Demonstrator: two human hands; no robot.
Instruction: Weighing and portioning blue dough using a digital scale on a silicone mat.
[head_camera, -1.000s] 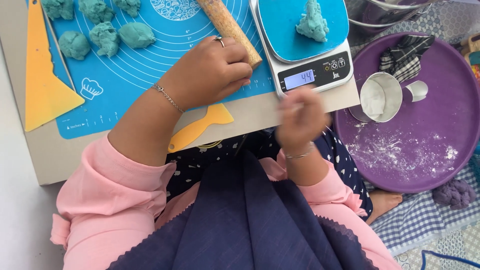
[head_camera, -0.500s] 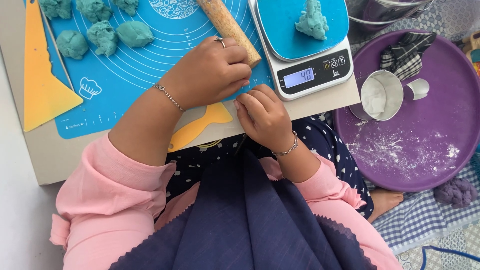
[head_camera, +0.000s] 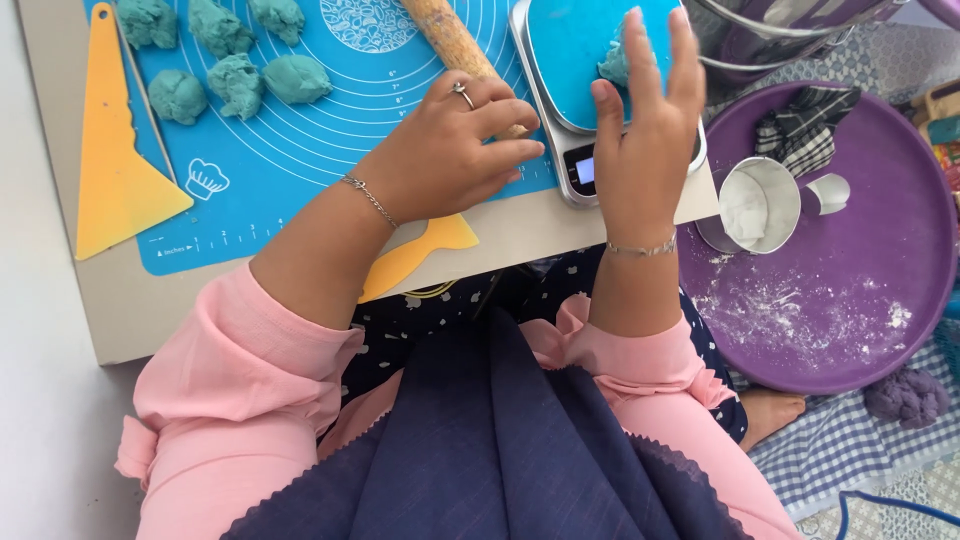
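The left hand (head_camera: 455, 150) rests palm-down on the blue silicone baking mat (head_camera: 330, 130), its fingers loosely curled and laid against the lower end of the wooden rolling pin (head_camera: 452, 40); whether the fingers close around the pin cannot be told. A ring sits on one finger and a thin bracelet on the wrist.

The right hand (head_camera: 640, 140) is raised above the digital kitchen scale (head_camera: 585, 165), fingers spread and extended, holding nothing. The fingertips are over the scale's blue platform (head_camera: 560, 50), partly covering a lump of teal dough (head_camera: 615, 65) that lies on it.

Six teal dough balls (head_camera: 235, 80) lie grouped at the far left part of the mat. A yellow plastic scraper (head_camera: 115, 180) lies on the mat's left edge; a second yellow scraper (head_camera: 425, 255) lies on the board near the left forearm.

To the right, a large purple round tray (head_camera: 850, 320), dusted with flour, carries a metal cup (head_camera: 758, 205) and a dark checked cloth (head_camera: 810, 125).
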